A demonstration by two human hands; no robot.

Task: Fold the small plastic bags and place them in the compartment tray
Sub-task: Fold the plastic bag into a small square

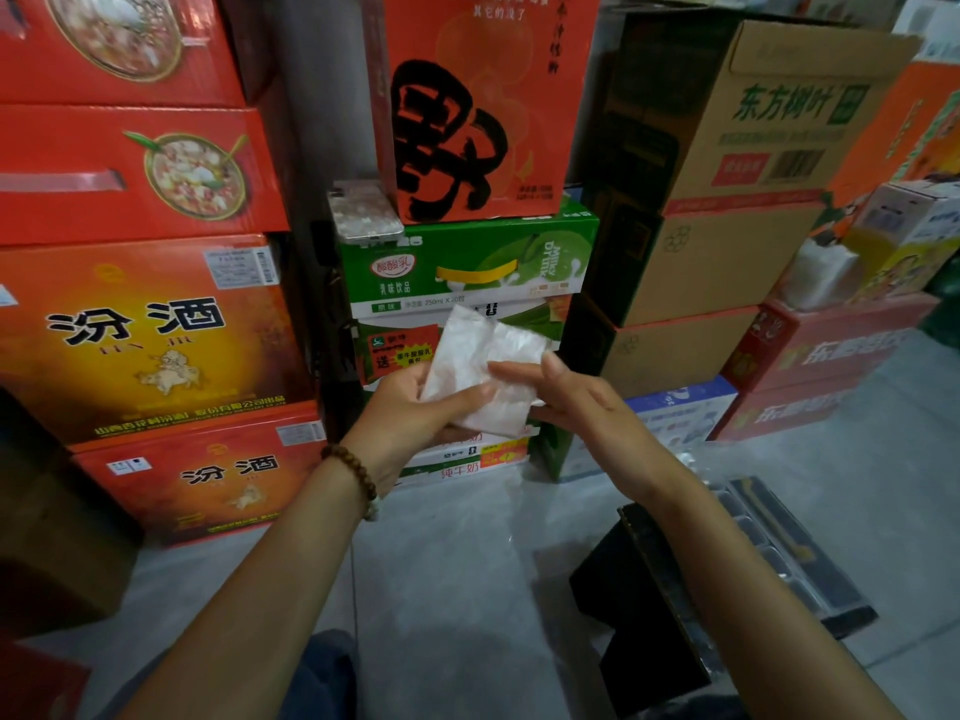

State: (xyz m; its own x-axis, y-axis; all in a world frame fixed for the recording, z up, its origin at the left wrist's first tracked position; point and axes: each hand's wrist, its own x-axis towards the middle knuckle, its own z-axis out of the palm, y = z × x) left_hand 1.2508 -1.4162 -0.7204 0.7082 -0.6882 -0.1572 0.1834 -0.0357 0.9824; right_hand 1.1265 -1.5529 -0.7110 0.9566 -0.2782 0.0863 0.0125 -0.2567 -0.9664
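Between the two hands, raised before the stacked cartons: one small plastic bag [467, 350], translucent white, flat face toward the camera.

- Left hand [410, 407]: grips the bag's lower left edge, thumb across the front, fingers curled behind. Bead bracelet [353, 470] on the wrist.
- Right hand [576, 402]: fingers straight, forefinger laid across the bag's face, thumb raised at the right edge.
- Bag attitude: tilted, top edge sloping down to the right. It is nearly square, so its long axis cannot be told.
- Compartment tray [795, 558]: on the floor [457, 563], lower right, well apart from the bag, beside a black box [639, 605].
- Green milk carton [467, 267]: directly behind the bag.
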